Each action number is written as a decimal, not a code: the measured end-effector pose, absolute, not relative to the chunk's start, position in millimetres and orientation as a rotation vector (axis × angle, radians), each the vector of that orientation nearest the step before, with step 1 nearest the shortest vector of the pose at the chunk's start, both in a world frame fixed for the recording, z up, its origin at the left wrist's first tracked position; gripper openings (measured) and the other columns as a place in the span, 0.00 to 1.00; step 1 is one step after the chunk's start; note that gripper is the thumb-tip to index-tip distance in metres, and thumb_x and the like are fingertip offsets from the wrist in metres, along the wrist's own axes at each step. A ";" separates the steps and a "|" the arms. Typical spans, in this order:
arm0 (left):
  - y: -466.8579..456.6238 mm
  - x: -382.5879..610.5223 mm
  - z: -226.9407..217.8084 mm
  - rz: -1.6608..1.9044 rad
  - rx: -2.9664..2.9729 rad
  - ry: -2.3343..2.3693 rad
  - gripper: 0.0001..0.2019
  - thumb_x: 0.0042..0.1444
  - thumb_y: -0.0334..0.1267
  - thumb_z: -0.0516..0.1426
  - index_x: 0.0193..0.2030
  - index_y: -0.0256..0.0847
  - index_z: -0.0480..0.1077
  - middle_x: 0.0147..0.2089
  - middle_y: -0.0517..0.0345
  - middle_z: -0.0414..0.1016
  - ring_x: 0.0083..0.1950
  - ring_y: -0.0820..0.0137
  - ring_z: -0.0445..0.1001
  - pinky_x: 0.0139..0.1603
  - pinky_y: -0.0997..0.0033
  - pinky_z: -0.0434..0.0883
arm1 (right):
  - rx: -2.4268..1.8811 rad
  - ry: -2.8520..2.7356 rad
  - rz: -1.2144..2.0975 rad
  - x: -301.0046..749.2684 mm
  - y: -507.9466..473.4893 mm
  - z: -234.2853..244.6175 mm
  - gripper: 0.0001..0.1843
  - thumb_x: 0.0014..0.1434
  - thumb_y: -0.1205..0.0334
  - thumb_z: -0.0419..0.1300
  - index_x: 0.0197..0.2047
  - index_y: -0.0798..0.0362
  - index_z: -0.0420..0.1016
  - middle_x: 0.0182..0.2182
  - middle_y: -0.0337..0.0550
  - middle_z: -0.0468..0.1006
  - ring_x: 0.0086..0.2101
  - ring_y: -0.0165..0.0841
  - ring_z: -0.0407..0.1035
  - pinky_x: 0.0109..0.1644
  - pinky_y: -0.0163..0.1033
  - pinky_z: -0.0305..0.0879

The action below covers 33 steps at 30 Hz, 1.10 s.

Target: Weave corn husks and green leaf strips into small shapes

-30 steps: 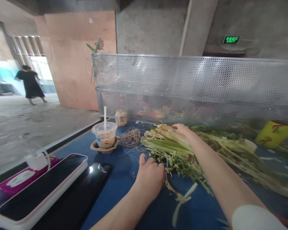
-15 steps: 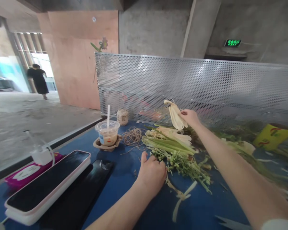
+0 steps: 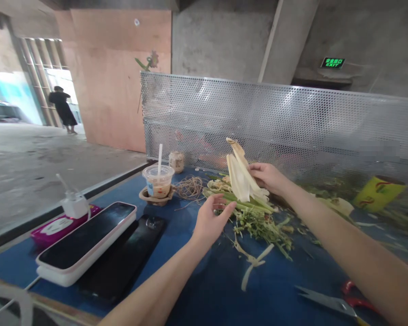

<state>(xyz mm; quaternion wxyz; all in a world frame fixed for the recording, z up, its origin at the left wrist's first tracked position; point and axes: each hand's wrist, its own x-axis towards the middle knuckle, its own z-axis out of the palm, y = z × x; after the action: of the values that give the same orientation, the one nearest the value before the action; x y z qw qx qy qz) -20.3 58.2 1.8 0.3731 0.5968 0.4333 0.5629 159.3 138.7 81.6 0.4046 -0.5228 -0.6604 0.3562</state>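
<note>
My right hand [image 3: 270,177] pinches pale dried corn husks [image 3: 238,180], held upright above a heap of plant matter. In that heap lie long green husk leaves [image 3: 260,204] and, nearer me, a bunch of small green sprigs [image 3: 258,228]. My left hand [image 3: 210,218] is at the heap's left edge, thumb and fingers apart, with nothing in it. Some of its fingers are in front of the green leaves. A thin knotted strip [image 3: 253,260] lies on the blue table closer to me.
Red-handled scissors [image 3: 329,299] lie at front right. Left of the heap are tangled twine [image 3: 190,187], a lidded drink cup [image 3: 158,183], phones [image 3: 88,242] and a purple power strip [image 3: 54,228]. A perforated metal panel [image 3: 275,117] stands behind; a yellow roll [image 3: 377,194] is at right.
My right hand has come lower with the husks, which now show as two spread pieces. My left hand has lifted and opened near the heap. The scissors have come further into view.
</note>
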 end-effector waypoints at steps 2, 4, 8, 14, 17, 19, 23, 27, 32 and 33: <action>62.2 -19.1 1.8 1.474 1.307 0.991 0.18 0.45 0.43 0.59 0.42 0.35 0.67 0.40 0.48 0.74 0.37 0.68 0.73 0.37 0.70 0.69 | -1.304 -1.705 0.964 147.7 126.7 76.5 0.08 0.55 0.66 0.56 0.39 0.56 0.71 0.30 0.41 0.76 0.26 0.25 0.70 0.32 0.33 0.69; 66.0 -18.6 1.1 1.485 1.189 0.934 0.14 0.44 0.39 0.61 0.38 0.35 0.69 0.37 0.50 0.75 0.34 0.70 0.74 0.34 0.73 0.69 | -1.303 -1.761 1.014 137.3 118.7 70.0 0.08 0.54 0.65 0.57 0.38 0.56 0.73 0.28 0.41 0.77 0.26 0.27 0.71 0.32 0.33 0.69; 72.9 -21.0 -3.9 1.500 1.133 0.958 0.06 0.44 0.35 0.60 0.28 0.34 0.69 0.26 0.56 0.74 0.25 0.74 0.71 0.26 0.77 0.67 | -1.390 -1.875 0.976 130.3 123.1 60.9 0.10 0.55 0.62 0.56 0.39 0.57 0.73 0.28 0.41 0.77 0.26 0.28 0.71 0.30 0.34 0.68; 77.2 -22.9 -10.5 1.483 1.120 1.021 0.03 0.45 0.31 0.57 0.27 0.34 0.71 0.21 0.59 0.72 0.21 0.76 0.68 0.21 0.79 0.64 | -1.674 -1.994 0.527 161.5 166.9 68.4 0.15 0.58 0.58 0.53 0.47 0.56 0.67 0.44 0.44 0.70 0.40 0.35 0.68 0.41 0.44 0.67; 76.4 -23.0 -9.7 1.471 1.121 1.037 0.04 0.46 0.32 0.56 0.26 0.34 0.71 0.21 0.58 0.73 0.21 0.75 0.69 0.21 0.79 0.64 | -1.772 -2.079 0.261 174.8 180.2 67.4 0.15 0.59 0.58 0.53 0.47 0.54 0.67 0.47 0.44 0.68 0.42 0.36 0.66 0.44 0.45 0.66; 75.6 -23.5 -8.4 1.465 1.118 1.059 0.04 0.46 0.32 0.56 0.26 0.34 0.71 0.22 0.57 0.74 0.21 0.75 0.69 0.22 0.78 0.65 | -1.804 -2.160 0.133 177.0 181.3 61.3 0.15 0.59 0.58 0.53 0.48 0.54 0.66 0.47 0.45 0.68 0.42 0.35 0.66 0.44 0.45 0.65; 74.2 -24.3 -6.7 1.445 1.132 1.092 0.05 0.46 0.32 0.56 0.27 0.34 0.71 0.22 0.57 0.74 0.21 0.74 0.70 0.23 0.75 0.68 | -1.863 -2.279 -0.098 173.0 175.0 44.4 0.17 0.59 0.58 0.53 0.50 0.54 0.64 0.48 0.47 0.67 0.43 0.35 0.66 0.45 0.48 0.65; 74.1 -25.8 -6.8 1.435 1.183 1.107 0.05 0.46 0.33 0.56 0.26 0.34 0.71 0.21 0.58 0.73 0.20 0.74 0.69 0.23 0.75 0.69 | -1.946 -2.272 -0.283 168.4 170.4 39.0 0.18 0.58 0.58 0.53 0.51 0.55 0.63 0.49 0.47 0.67 0.44 0.36 0.65 0.46 0.49 0.64; 73.7 -27.0 -7.5 1.433 1.245 1.113 0.05 0.46 0.33 0.55 0.27 0.34 0.71 0.21 0.58 0.73 0.20 0.73 0.70 0.23 0.73 0.69 | -1.830 -2.264 -0.403 153.6 144.0 55.2 0.26 0.53 0.50 0.56 0.52 0.54 0.64 0.52 0.52 0.66 0.50 0.47 0.59 0.49 0.57 0.55; 73.1 -26.3 -7.7 1.433 1.258 1.113 0.05 0.46 0.33 0.55 0.26 0.34 0.71 0.21 0.57 0.73 0.20 0.73 0.70 0.23 0.73 0.69 | -1.769 -2.275 -0.409 149.2 134.0 59.2 0.25 0.55 0.49 0.54 0.52 0.53 0.65 0.52 0.50 0.66 0.51 0.48 0.59 0.50 0.56 0.54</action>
<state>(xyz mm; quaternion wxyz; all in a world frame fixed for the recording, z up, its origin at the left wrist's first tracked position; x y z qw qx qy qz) -26.3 73.1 -7.7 0.4502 0.5088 0.4501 0.5795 149.2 134.0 59.2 0.1152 -0.6037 -0.7764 -0.1397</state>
